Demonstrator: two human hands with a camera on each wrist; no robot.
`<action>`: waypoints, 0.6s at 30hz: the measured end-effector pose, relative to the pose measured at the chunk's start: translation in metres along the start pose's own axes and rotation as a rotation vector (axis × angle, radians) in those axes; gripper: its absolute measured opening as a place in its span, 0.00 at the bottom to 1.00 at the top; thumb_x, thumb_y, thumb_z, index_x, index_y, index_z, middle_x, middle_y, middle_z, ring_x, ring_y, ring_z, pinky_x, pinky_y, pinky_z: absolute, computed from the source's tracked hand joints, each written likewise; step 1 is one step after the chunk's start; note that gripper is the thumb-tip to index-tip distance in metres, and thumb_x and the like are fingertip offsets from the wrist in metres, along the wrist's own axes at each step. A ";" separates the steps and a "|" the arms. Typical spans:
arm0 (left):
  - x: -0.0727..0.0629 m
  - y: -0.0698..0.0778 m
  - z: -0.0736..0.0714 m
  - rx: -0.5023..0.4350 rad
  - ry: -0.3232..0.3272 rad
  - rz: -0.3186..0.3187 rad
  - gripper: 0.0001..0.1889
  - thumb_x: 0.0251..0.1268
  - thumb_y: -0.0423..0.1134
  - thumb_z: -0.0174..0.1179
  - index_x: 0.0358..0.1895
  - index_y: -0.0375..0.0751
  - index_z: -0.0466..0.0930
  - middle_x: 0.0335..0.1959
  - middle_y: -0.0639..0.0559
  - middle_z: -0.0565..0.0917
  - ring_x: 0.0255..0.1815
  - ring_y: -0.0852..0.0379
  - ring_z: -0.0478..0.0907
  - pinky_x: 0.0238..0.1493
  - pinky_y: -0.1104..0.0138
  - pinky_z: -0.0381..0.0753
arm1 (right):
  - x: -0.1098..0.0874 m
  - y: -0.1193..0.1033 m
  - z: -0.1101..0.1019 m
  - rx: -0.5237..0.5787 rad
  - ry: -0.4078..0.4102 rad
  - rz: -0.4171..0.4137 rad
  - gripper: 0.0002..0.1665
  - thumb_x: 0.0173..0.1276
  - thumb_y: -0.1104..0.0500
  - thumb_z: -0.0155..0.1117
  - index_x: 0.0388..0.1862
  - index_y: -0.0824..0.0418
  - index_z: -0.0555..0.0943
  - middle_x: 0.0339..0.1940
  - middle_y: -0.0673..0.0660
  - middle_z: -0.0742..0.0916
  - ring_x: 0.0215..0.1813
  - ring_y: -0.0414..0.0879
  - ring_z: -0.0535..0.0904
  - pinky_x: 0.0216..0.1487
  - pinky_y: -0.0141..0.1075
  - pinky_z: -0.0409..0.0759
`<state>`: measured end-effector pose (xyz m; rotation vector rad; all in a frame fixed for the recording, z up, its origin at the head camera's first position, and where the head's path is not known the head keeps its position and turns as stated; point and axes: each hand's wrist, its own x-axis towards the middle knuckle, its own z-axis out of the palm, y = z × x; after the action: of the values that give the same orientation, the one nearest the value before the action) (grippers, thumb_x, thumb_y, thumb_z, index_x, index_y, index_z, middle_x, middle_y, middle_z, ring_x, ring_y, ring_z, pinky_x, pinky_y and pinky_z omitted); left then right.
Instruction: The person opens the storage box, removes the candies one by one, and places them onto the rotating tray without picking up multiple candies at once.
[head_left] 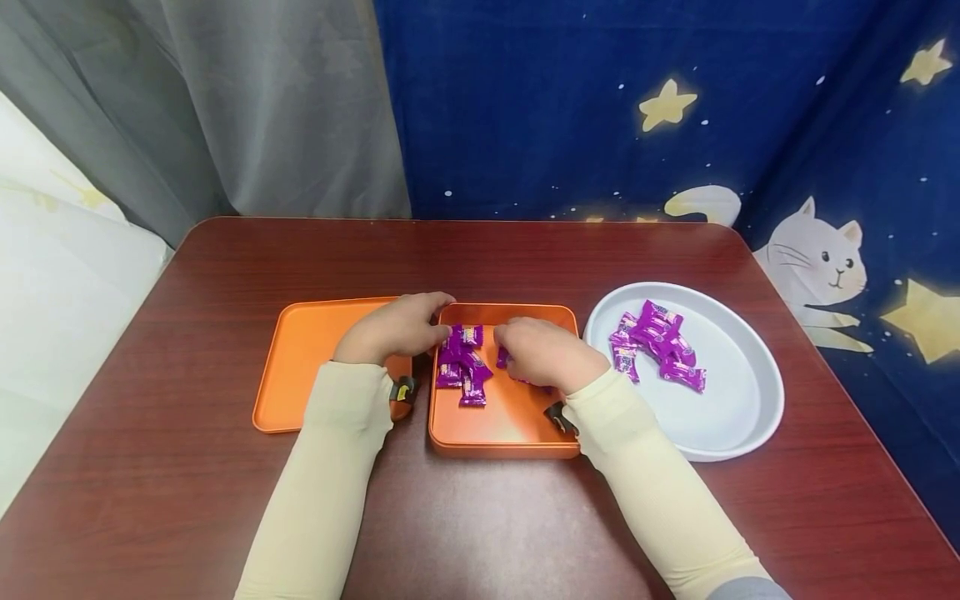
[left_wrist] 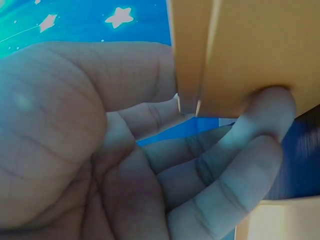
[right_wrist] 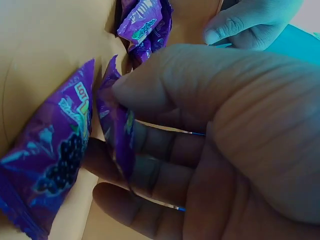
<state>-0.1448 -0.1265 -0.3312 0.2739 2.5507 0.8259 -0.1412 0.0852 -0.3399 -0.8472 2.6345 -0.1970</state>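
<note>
An orange box [head_left: 501, 429] stands in the middle of the table with several purple wrapped candies [head_left: 463, 367] along its left side. At its far left corner, my left hand [head_left: 401, 327] holds the box wall, thumb near the rim and fingertips against the outside in the left wrist view. My right hand [head_left: 551, 352] reaches into the right half of the box. In the right wrist view, its thumb and fingers pinch a purple candy [right_wrist: 116, 125] with a crinkled wrapper. Another grape-printed candy [right_wrist: 55, 155] lies right beside those fingers.
An orange lid [head_left: 296, 367] lies flat to the left of the box, partly under my left forearm. To the right, a white oval tray [head_left: 738, 400] bears several more purple candies [head_left: 660, 337]. Curtains hang behind the dark red-brown table [head_left: 465, 525].
</note>
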 end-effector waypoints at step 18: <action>0.003 0.000 0.003 0.037 0.019 0.002 0.27 0.73 0.40 0.56 0.73 0.42 0.64 0.60 0.41 0.75 0.52 0.45 0.74 0.62 0.50 0.74 | -0.001 0.004 0.002 -0.076 0.090 -0.029 0.08 0.64 0.61 0.68 0.41 0.62 0.82 0.32 0.54 0.81 0.36 0.49 0.75 0.45 0.40 0.78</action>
<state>-0.1457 -0.1243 -0.3342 0.2821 2.5857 0.7857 -0.1415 0.0890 -0.3426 -0.9219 2.7300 -0.1460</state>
